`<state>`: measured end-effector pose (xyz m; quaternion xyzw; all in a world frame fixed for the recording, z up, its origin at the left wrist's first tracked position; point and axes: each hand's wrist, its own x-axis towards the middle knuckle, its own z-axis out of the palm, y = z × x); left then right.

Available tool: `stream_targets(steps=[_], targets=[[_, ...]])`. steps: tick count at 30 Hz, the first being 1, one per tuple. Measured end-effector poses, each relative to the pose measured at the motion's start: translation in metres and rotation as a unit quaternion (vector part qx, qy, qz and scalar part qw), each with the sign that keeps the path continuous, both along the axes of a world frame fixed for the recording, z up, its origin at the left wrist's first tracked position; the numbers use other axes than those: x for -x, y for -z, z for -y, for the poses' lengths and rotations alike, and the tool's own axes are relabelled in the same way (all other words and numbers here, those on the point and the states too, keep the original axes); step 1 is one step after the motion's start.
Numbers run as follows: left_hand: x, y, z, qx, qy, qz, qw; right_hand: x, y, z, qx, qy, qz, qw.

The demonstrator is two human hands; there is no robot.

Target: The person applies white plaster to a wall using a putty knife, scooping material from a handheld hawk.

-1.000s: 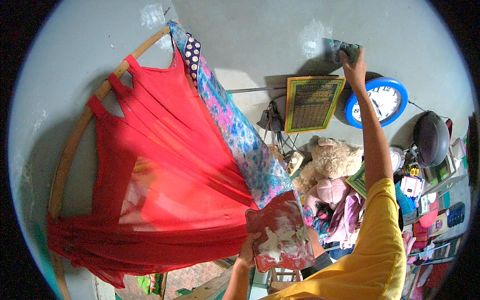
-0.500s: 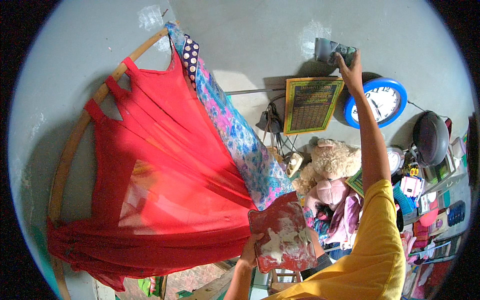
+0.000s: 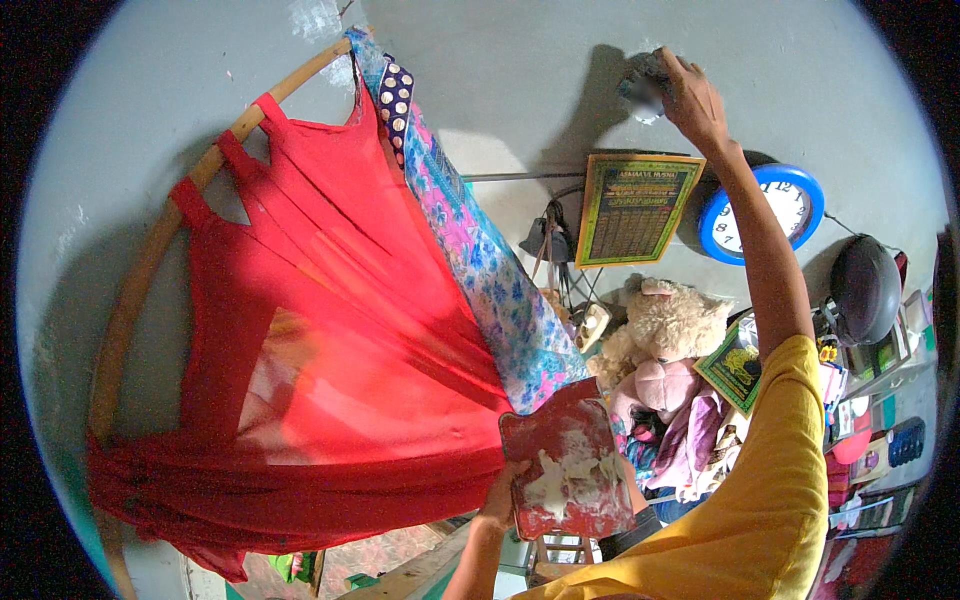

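Observation:
My left hand grips the left edge of a red rectangular board, which carries smeared white paste. A patch of skin shows at the board's right edge; I cannot tell what it belongs to. High on the grey wall, my right hand is closed on a thin dark printed card, held against the wall or very close to it. The card and fingers largely cover a whitish patch there. Just below hang a framed green-and-gold print and a blue-rimmed wall clock, partly behind my right forearm.
A red dress and blue floral cloth hang from a curved wooden pole on the left. Below the print sit a cream teddy bear and a pink soft toy. A dark pan hangs on the right.
My right hand has moved slightly up and left, turning the card, which lay flatter to view before. My left hand keeps the board nearly in place. The whole view has shifted slightly.

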<state>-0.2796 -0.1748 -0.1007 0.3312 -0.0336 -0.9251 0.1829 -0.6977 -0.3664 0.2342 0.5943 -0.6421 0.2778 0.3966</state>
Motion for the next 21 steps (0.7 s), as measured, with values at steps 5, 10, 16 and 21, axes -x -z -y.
stream_targets(steps=[5, 10, 16, 21], targets=[[0.002, -0.011, 0.002, 0.036, -0.014, 0.022, 0.999, 0.022, -0.024, 0.007, 0.047, 0.019, -0.065, 0.997], [-0.005, -0.003, -0.001, 0.01, -0.007, 0.014, 1.0, 0.033, -0.059, -0.006, 0.101, 0.065, 0.039, 0.992], [0.0, -0.031, 0.001, 0.039, -0.001, 0.053, 0.998, 0.052, -0.024, -0.016, -0.003, -0.042, 0.035, 0.999], [0.002, 0.0, -0.001, 0.018, -0.006, -0.006, 1.0, 0.017, 0.02, -0.008, -0.067, -0.068, -0.063, 0.993]])
